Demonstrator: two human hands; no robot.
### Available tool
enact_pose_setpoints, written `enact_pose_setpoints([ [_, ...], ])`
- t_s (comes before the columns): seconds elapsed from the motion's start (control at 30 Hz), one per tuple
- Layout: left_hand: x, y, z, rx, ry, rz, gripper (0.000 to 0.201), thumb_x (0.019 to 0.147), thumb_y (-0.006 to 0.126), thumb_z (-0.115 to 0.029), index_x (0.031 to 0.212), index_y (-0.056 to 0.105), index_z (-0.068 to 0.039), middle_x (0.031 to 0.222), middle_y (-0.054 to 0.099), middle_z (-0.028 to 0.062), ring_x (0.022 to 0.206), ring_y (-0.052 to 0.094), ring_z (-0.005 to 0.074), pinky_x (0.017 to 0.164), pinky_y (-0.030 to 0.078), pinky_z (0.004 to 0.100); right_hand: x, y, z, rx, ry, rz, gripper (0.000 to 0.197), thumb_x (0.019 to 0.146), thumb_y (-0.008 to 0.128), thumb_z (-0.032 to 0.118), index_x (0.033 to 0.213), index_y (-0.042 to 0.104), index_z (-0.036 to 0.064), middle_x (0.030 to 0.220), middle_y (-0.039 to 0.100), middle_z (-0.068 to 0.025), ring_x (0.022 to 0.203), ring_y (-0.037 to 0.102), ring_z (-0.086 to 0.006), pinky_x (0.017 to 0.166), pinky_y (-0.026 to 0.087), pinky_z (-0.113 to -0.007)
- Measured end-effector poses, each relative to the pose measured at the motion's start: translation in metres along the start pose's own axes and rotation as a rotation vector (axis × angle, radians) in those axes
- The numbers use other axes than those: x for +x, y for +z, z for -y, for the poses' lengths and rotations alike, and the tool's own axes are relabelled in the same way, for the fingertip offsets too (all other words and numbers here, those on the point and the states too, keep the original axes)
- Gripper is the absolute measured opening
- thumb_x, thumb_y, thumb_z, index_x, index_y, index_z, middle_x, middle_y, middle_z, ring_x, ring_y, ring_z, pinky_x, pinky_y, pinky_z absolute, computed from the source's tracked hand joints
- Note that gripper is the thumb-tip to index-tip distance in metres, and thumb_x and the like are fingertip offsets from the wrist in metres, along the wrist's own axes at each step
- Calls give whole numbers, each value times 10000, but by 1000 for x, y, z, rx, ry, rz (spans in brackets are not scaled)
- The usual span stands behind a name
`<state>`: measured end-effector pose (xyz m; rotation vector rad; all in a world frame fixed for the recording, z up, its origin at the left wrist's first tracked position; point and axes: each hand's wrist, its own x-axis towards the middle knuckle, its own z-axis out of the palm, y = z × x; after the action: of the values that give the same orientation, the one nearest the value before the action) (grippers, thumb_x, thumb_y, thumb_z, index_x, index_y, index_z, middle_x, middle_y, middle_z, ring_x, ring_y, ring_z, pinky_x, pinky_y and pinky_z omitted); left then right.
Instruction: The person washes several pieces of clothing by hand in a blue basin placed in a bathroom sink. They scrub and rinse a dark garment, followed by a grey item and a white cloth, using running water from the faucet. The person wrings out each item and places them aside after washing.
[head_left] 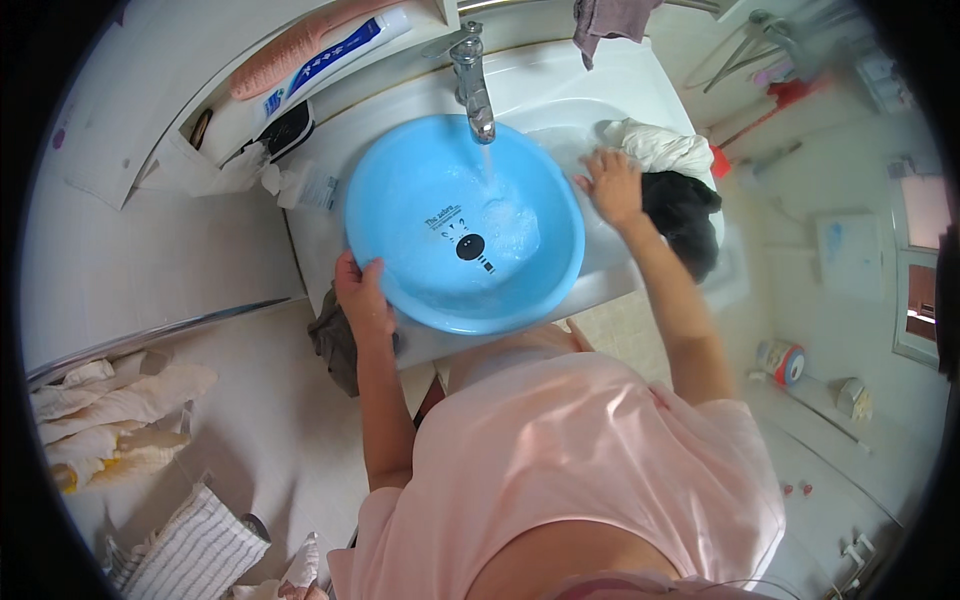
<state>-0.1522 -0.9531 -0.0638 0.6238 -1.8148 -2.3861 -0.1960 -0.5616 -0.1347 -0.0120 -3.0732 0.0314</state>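
A round blue plastic basin point(400, 200) with a cartoon animal print stands over the white sink. Water runs into it from the chrome faucet point(473, 85) and froths where it lands. At the basin's near left rim, my left hand point(364, 298) grips the edge, thumb towards the top. My right hand point(612, 188) is to the right of the basin, fingers spread, holding nothing that I can see. Just beyond its fingertips lies a bundled white cloth point(665, 148). A black cloth point(682, 222) sits beside the right wrist, on the counter's right end.
A shelf on the left holds a blue and white tube point(335, 58) and a pink ridged item point(285, 62). A dark cloth point(335, 345) hangs by the counter's left front. A mauve cloth point(608, 25) hangs behind the sink. Light cloths point(120, 410) are at lower left.
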Motion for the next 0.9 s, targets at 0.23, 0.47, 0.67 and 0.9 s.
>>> enact_pose_setpoints([
  [0.23, -18, 20, 5, 31, 10, 45, 247, 763, 585, 34, 985, 486, -6, 949, 557, 68, 862, 527, 137, 835, 426, 275, 47, -10, -86, -405, 75, 70, 550, 754, 671, 251, 1276, 498, 237, 1238, 519, -70, 1190, 452, -253, 969, 321, -555],
  [0.47, -36, 5, -18, 1, -32, 38, 241, 765, 579, 12, 988, 493, -21, 947, 557, 61, 861, 528, 143, 824, 431, 284, 66, -112, -101, -110, 222, -310, 521, 705, 735, 278, 1182, 543, 192, 1072, 579, -55, 1025, 550, -271, 836, 430, -495],
  [0.67, -45, -4, -29, -36, -19, 10, 277, 766, 573, 10, 1029, 495, -25, 990, 561, 62, 909, 534, 160, 853, 442, 312, 67, -67, -115, -250, 226, -122, 781, 696, 770, 342, 1367, 392, 206, 1352, 418, -103, 1247, 401, -301, 957, 375, -494],
  [0.9, -59, -4, -55, -24, 30, -105, 329, 768, 591, -56, 1080, 492, -24, 1026, 567, 81, 953, 545, 191, 891, 439, 343, 40, -14, -36, 59, -108, -58, 383, 760, 631, 195, 1133, 577, 125, 1133, 568, -106, 1067, 538, -269, 875, 427, -447],
])
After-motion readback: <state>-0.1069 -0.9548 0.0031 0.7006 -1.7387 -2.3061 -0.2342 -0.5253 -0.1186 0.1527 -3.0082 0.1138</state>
